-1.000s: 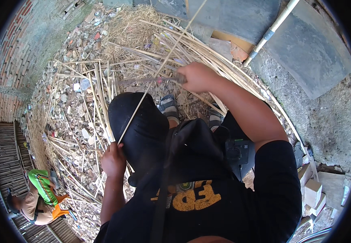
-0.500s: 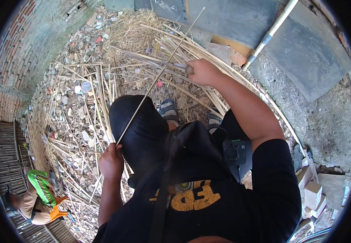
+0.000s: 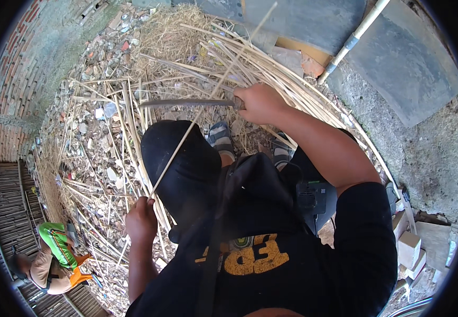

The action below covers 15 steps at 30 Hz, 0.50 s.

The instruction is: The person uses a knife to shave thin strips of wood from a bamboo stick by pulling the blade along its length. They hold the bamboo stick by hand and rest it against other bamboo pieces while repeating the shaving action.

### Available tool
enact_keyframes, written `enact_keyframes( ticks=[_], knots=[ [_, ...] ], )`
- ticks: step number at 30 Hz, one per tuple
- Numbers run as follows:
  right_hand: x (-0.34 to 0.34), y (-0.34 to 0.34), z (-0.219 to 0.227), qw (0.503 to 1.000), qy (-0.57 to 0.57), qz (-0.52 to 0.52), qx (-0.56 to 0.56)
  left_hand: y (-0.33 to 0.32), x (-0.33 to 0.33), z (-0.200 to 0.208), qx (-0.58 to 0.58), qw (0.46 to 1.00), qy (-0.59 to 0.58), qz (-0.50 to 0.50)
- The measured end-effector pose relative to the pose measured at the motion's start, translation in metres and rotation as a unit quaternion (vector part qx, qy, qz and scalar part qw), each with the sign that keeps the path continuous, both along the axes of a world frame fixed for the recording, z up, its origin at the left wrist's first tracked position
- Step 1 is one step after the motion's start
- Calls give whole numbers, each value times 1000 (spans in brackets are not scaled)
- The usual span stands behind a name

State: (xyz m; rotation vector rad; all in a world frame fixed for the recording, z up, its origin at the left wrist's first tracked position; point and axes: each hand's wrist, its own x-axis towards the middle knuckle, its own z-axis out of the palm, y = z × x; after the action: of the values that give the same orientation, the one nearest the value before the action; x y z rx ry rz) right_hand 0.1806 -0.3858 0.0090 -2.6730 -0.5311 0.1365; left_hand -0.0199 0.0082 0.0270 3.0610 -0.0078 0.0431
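Observation:
My left hand grips the lower end of a long thin bamboo strip that slants up and to the right toward the top of the view. My right hand is closed on the handle of a long grey knife whose blade points left and crosses the strip about midway. A black cloth covers my lap beneath the strip. My sandalled feet show just past it.
Cut bamboo strips and straw lie heaped on rubble-strewn ground. A pole and grey slabs are at upper right, pale blocks at right. A brick wall curves on the left. Another person in green and orange crouches lower left.
My right hand has drawn back toward me and the knife blade now lies level, pointing left across the strip. My left hand keeps its hold on the strip's lower end.

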Motion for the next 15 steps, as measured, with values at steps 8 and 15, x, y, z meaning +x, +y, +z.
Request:
enact_keyframes(
  ticks=[8, 15],
  knots=[
    [12, 4, 11, 999, 29, -14, -19, 2, -6, -17, 14, 999, -44, 19],
    [22, -17, -2, 998, 4, -49, 29, 4, 4, -28, 22, 999, -49, 5]
  ],
)
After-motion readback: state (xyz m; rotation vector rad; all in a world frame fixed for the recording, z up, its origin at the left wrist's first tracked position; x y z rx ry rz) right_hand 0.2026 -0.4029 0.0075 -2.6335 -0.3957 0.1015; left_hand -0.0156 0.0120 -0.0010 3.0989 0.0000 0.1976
